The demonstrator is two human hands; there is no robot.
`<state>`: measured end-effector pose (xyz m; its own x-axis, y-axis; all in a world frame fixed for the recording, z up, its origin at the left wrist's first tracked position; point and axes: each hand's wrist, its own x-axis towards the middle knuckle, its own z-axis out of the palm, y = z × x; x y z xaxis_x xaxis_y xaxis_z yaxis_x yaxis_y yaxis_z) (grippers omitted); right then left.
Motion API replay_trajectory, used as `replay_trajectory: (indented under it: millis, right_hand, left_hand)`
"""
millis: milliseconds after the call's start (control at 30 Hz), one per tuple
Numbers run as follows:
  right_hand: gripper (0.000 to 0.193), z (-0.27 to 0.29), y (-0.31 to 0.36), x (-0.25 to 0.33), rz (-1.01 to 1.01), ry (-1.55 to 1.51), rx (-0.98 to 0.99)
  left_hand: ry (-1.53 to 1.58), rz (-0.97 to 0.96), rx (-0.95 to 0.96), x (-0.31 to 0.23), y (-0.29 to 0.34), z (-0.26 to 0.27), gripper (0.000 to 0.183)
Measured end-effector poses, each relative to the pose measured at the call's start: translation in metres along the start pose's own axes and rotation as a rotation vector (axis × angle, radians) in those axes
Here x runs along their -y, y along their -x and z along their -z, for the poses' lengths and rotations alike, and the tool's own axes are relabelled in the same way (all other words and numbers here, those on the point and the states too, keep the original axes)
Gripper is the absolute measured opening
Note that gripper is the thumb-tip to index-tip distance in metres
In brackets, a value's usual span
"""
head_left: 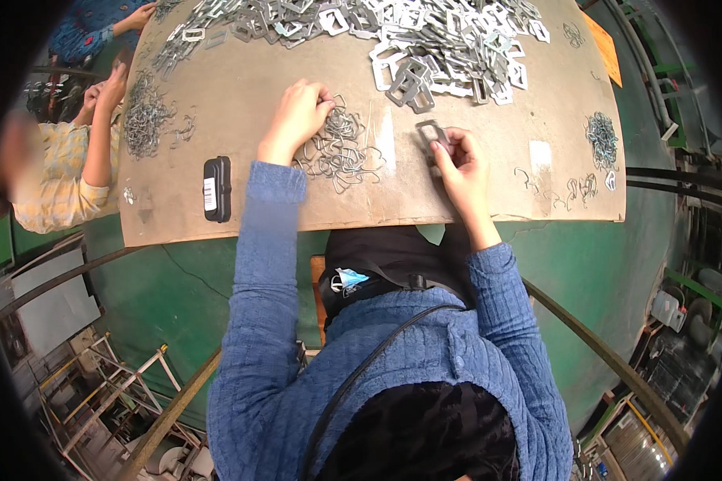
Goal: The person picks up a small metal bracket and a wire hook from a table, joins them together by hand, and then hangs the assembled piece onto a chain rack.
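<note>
My right hand (462,167) grips a flat metal plate (431,132) with a rectangular opening, thumb on its near side, just above the table. At the upper edge of a loose pile of bent wire clips (343,152), my left hand (301,115) has its fingertips pinched together. Whether a clip is between those fingertips is too small to make out. Beyond both hands lies a big heap of similar metal plates (449,48), spread along the far part of the table.
The brown tabletop (257,104) ends just before my body. A black case (217,189) with a white label lies left of the clips. More wire clips pile at the left (146,116) and right (602,140). At left sits a co-worker in a yellow checked shirt (64,172); another person's blue sleeve (84,40) shows beyond.
</note>
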<state>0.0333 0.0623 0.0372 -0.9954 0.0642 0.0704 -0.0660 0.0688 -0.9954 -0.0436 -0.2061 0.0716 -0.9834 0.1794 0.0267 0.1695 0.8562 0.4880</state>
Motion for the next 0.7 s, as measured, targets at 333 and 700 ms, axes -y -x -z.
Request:
replay_trajectory:
  millis: [333,700]
  right_hand:
    - [0.01,0.0,0.002,0.002,0.05,-0.169,-0.045]
    - [0.016,0.006,0.001,0.006,0.087,-0.018,0.01]
  left_hand:
    - [0.164,-0.005,-0.06,-0.02,0.017,-0.003,0.012]
    - [0.363,0.151,-0.172,-0.018,0.027,0.017,0.01]
